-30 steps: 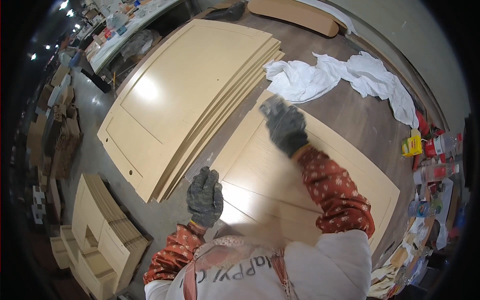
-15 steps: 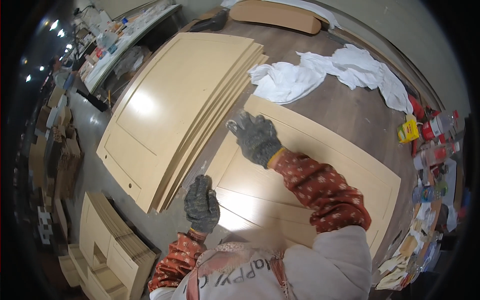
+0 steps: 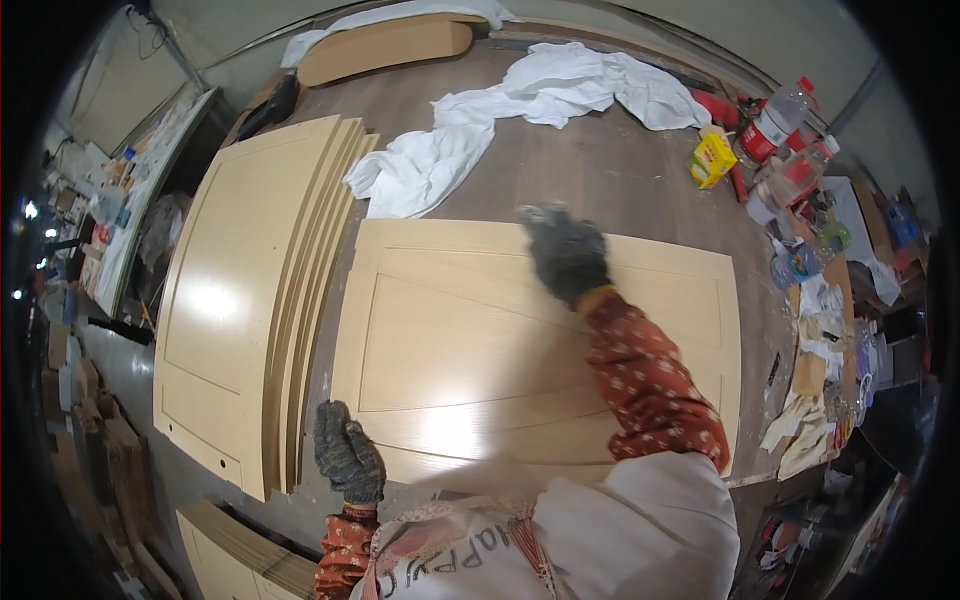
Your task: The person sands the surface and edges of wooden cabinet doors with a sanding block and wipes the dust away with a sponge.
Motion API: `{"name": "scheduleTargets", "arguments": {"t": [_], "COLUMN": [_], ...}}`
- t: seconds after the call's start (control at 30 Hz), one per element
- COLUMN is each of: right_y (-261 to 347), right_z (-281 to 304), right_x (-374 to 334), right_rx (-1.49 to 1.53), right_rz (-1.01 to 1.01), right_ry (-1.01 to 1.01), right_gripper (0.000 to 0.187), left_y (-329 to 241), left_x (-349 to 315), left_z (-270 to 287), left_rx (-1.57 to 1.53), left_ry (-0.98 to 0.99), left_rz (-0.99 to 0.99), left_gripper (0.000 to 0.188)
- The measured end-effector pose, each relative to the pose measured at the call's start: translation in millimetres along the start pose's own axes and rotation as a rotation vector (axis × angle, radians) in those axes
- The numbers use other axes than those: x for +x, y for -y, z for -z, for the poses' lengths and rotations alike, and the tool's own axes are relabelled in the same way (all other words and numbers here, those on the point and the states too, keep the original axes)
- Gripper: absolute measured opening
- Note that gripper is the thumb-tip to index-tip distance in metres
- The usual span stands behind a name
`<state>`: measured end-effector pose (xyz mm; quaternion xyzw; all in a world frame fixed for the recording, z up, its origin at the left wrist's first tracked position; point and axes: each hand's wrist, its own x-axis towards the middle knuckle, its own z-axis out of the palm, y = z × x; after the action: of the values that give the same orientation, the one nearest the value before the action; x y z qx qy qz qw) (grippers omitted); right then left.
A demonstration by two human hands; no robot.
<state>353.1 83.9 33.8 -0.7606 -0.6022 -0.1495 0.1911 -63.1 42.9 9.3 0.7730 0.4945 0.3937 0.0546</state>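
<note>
A cream-coloured door panel (image 3: 430, 310) with grooved lines lies flat in front of me. My right hand (image 3: 568, 255), in a dark grey knit glove, reaches across to the panel's far edge. Its fingertips look whitish and are smeared by motion, so whether anything is in them is hidden. By the panel's near left corner rests my left hand (image 3: 350, 455), gloved alike, fingers stretched out and holding nothing. Just left of the panel stands a stack of similar cream panels (image 3: 225, 290).
White cloths (image 3: 555, 90) lie crumpled beyond the panel. To the right are a yellow box (image 3: 711, 158), plastic bottles (image 3: 775, 120) and scraps. Cardboard (image 3: 385, 52) lies at the far edge. More panels (image 3: 235, 560) stand at lower left, and a cluttered bench (image 3: 140, 200) is far left.
My right hand has moved from the panel's far left corner rightward along the far edge. The view has turned, so the panel now lies squarer to me. My left hand stays by the near left corner.
</note>
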Motion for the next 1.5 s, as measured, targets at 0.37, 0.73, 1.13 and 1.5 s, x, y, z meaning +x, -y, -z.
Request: {"name": "scheduleTargets", "arguments": {"t": [0.37, 0.73, 1.13, 1.5], "right_y": [-120.8, 79.4, -196.8, -180.2], "right_z": [48.6, -27.1, 161.1, 113.6], "right_x": [-59.6, 13.7, -179.4, -163.8], "right_rx": [-0.225, 0.185, -0.137, -0.219], "right_rz": [-0.613, 0.006, -1.194, -0.174], "right_ry": [0.162, -0.102, 0.187, 0.105], "right_gripper": [0.041, 0.036, 0.043, 0.048], "left_y": [4.7, 5.5, 1.0, -29.7], "left_x": [-3.6, 0.8, -3.9, 0.3], "left_z": [-4.2, -1.2, -0.9, 8.3], "left_rx": [-0.052, -0.020, 0.014, 0.363], "left_ry": [-0.019, -0.002, 0.021, 0.034], "left_rz": [0.010, -0.032, -0.044, -0.052], "left_gripper": [0.030, 0.030, 0.030, 0.027]}}
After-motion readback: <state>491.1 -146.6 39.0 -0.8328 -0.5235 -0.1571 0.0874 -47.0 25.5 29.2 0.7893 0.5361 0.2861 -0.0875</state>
